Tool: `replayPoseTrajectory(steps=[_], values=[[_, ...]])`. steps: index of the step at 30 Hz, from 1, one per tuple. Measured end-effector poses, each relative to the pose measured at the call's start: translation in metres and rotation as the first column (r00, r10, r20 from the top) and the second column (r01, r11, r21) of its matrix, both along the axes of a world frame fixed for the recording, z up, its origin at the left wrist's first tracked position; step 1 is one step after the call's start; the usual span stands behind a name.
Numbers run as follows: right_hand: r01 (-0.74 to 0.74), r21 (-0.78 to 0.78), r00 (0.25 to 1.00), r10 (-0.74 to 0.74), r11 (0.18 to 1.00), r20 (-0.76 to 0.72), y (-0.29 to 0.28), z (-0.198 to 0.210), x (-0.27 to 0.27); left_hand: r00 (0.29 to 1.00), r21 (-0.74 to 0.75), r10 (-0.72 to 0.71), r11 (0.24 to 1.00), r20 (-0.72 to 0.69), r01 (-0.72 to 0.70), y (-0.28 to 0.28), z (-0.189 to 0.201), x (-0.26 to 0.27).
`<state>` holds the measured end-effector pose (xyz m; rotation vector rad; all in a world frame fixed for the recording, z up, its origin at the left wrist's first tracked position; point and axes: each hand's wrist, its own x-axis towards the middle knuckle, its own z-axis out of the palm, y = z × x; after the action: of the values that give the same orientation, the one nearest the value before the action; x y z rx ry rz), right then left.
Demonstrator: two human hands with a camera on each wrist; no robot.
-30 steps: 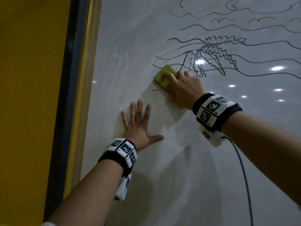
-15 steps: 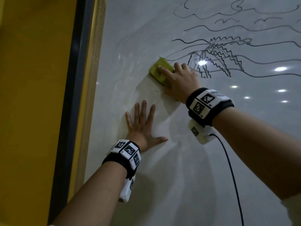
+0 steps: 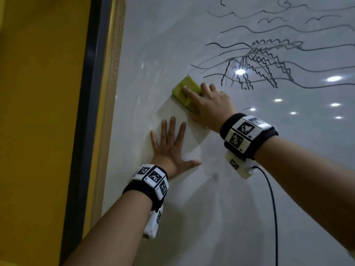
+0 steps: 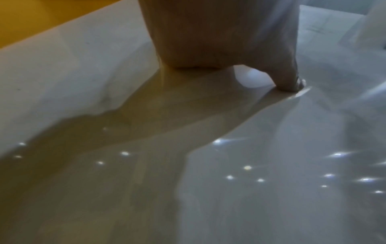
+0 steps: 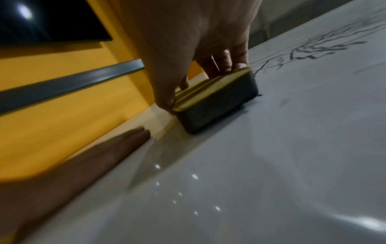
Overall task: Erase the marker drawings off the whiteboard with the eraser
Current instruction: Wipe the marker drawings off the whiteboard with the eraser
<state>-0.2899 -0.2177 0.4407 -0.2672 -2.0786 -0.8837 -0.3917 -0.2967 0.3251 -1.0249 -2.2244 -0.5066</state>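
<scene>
Eraser: yellow-green plastic top over a dark felt pad, pressed flat against the whiteboard, just left of the nearest drawn strokes and above the left hand's fingertips.
Right hand: grips the eraser from above, thumb on one long edge and fingers curled over the other, index finger lying along the top.
Left hand: laid flat on the whiteboard below the eraser, fingers straight and spread, thumb out to the side and touching the surface; it holds nothing.
Whiteboard: upright, glossy, with ceiling lights reflected as bright dots; the part around the hands shows faint wiped smears.
Marker drawings: black wavy lines and a zigzag shape, up and to the right of the eraser, running off the right edge.
Wall: yellow, left of the board, with a dark vertical strip beside the board's frame.
Wristbands: black bands with square coded tags on both wrists; a black cable hangs from the right one.
</scene>
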Motion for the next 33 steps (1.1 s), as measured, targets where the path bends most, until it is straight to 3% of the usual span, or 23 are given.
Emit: replayPoseTrajectory(steps=[3,8,16,21,24,29,33], values=[[0.023,0.060,1.000,-0.024,0.998,0.006,0.001,0.011,0.001,1.000,-0.008,0.003,1.000,-0.003,-0.003,-0.001,-0.001,0.000],[-0.011,-0.150,0.991,-0.010,0.989,-0.136,-0.011,0.047,-0.010,1.000,-0.017,-0.012,1.000,-0.015,0.012,-0.003,-0.001,-0.001],[0.037,-0.024,0.996,-0.039,0.999,-0.083,0.002,0.024,-0.007,0.999,-0.004,-0.042,0.999,0.001,0.042,-0.002,-0.001,-0.003],[-0.013,-0.148,0.986,-0.012,0.989,-0.169,-0.004,0.047,-0.011,0.999,-0.015,-0.037,0.999,-0.007,0.036,-0.001,-0.001,-0.006],[-0.041,-0.209,0.982,0.000,0.977,-0.189,-0.006,0.039,-0.013,1.000,-0.012,-0.014,1.000,-0.016,0.014,0.000,0.000,-0.006],[-0.027,-0.183,0.985,-0.005,0.983,-0.171,0.004,0.009,-0.006,0.999,0.007,-0.037,0.999,-0.011,0.037,-0.003,-0.003,-0.004],[-0.023,-0.177,0.980,-0.013,0.984,-0.200,0.002,0.037,-0.004,0.999,-0.009,-0.030,0.999,-0.017,0.030,-0.004,-0.003,-0.004]])
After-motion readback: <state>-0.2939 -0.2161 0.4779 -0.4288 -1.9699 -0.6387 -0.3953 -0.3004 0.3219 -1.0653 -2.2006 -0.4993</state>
